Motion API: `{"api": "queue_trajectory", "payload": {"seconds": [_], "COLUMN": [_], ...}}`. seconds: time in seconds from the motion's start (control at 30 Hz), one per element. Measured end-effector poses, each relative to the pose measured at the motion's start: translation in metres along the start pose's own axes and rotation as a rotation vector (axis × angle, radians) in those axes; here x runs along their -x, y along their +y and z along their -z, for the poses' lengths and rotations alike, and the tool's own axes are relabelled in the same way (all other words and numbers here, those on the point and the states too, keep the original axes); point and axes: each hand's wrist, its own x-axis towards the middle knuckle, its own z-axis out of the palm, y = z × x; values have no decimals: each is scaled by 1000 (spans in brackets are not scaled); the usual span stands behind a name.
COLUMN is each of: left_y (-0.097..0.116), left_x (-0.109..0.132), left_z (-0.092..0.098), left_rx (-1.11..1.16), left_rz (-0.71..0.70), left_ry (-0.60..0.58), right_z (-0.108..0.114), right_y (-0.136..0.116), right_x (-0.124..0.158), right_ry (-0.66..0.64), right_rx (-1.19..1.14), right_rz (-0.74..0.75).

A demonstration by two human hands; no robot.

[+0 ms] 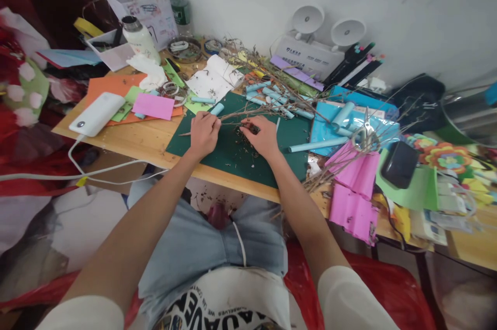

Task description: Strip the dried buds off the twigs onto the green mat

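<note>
My left hand point(204, 134) is closed around a dry twig point(230, 124), whose thin cut end sticks out on the left. My right hand point(263, 136) pinches the same twig farther along, with dark dried leaf bits at the fingertips. Both hands are above the green cutting mat point(217, 160), where crumbs of dry leaf lie scattered. Just beyond my left hand sits a short light-blue paper tube point(217, 109). Several more blue paper tubes point(275, 95) are heaped at the mat's far edge, with thin bare branches across them.
At left stand a white power bank point(97, 114) with a cable and a white bottle point(140, 39). On the right are scissors point(366, 130), pink crepe paper point(353, 195) and a black mouse-like object point(399, 164). A white twin-lamp box point(308, 55) stands against the wall.
</note>
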Motion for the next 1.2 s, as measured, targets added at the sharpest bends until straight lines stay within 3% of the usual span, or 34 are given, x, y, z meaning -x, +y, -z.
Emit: {"api": "queue_trajectory", "payload": {"seconds": [0.4, 0.83, 1.03, 1.2], "left_y": [2, -1, -2, 1], "left_x": [0, -1, 0, 0], "left_z": [1, -2, -2, 0], "left_rx": [-8, -17, -4, 4], "left_rz": [1, -6, -6, -6], "left_ry": [-21, -19, -11, -18], "right_z": [-7, -9, -11, 3], "right_y": [-13, -30, -26, -17], "right_x": [3, 9, 10, 12], "right_ry": [-85, -283, -214, 62], "right_rx": [-132, 280, 206, 147], "right_rz": [-7, 259, 234, 118]}}
